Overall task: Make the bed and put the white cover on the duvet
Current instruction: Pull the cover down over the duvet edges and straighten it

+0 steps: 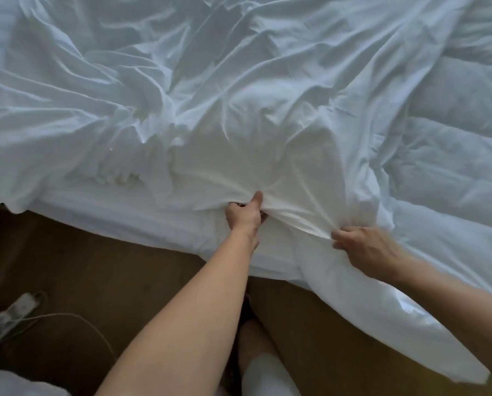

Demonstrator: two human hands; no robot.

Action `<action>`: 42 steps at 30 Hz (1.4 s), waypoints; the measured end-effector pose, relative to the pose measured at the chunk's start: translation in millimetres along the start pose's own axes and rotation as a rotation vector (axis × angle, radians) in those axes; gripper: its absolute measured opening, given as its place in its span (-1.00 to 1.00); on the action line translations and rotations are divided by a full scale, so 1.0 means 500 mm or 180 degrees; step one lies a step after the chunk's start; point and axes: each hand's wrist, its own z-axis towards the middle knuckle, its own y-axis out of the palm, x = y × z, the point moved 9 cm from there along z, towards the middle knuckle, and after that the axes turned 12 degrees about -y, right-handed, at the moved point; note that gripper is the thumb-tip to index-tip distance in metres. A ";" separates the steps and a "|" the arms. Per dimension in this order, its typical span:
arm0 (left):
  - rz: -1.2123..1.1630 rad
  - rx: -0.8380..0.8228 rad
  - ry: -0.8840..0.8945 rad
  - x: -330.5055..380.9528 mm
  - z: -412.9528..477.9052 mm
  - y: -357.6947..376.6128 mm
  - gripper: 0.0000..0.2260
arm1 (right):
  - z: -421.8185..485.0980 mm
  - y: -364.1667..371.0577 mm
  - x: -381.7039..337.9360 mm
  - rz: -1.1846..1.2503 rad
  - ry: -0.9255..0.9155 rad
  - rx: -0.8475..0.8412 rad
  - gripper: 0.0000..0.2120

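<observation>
White cover lies crumpled, duvet bare at right, left hand and right hand pinching its near edge; most seemingly remains.

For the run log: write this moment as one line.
step: fitting cover | left hand: grips white cover edge | right hand: grips same edge | duvet: uncovered at right

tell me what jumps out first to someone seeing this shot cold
Two bare arms reach in from the bottom: the left hand and right hand each grip a bunched edge of the white cover at the near side of the bed, the cloth taut between them. The crumpled cover fills the top of the view, with the quilted duvet bare at the right. A power strip lies on the brown floor, lower left.
</observation>
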 end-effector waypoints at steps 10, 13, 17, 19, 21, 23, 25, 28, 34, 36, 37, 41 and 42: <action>0.0845 0.0268 0.0539 -0.114 -0.124 0.031 -0.63 | -0.152 -0.053 0.167 0.1331 0.2105 0.1924 -0.58; 0.0829 0.0326 0.0526 -0.147 -0.158 0.031 -0.68 | -0.174 0.094 0.217 0.4158 0.4420 0.2022 -0.33; 0.1094 0.0525 0.0428 -0.238 -0.207 -0.005 -0.72 | -0.052 0.105 0.159 0.5905 0.3248 0.1483 -0.41; 0.1278 0.0691 0.0464 -0.248 -0.229 -0.030 -0.73 | -0.028 0.077 0.122 0.6140 0.2850 0.1304 -0.39; 0.1470 0.0768 0.0643 -0.225 -0.243 -0.039 -0.81 | -0.050 0.082 0.095 0.6151 0.2775 0.1108 -0.42; 0.1642 0.0841 0.0845 -0.196 -0.256 -0.031 -0.94 | -0.120 0.126 0.074 0.6130 0.2960 0.0779 -0.34; 0.1662 0.1142 0.0838 -0.182 -0.270 -0.021 -0.95 | -0.202 0.166 0.074 0.6344 0.3213 0.0705 -0.26; 0.2075 0.1731 0.1295 -0.141 -0.296 0.017 -0.91 | -0.268 0.155 0.083 0.6385 0.3217 0.0843 -0.34; 0.2864 0.1332 0.1679 -0.030 -0.239 0.207 -0.25 | -0.177 0.052 0.009 0.5793 0.1971 0.0933 -0.42; 0.2531 0.1178 0.0992 -0.003 -0.157 0.229 0.00 | -0.156 0.038 -0.021 0.5799 0.1551 0.0526 -0.62; 0.2124 0.1058 0.0659 0.002 -0.122 0.230 0.09 | -0.151 0.033 -0.033 0.5545 0.1364 0.0260 -0.68; 0.1836 0.0100 0.0217 0.017 -0.041 0.277 -0.41 | -0.102 -0.013 -0.018 0.3533 0.0947 0.0196 -0.81; 0.1919 0.0056 0.0361 0.034 -0.033 0.286 -0.54 | -0.082 -0.026 -0.022 0.3018 0.0765 0.0190 -0.74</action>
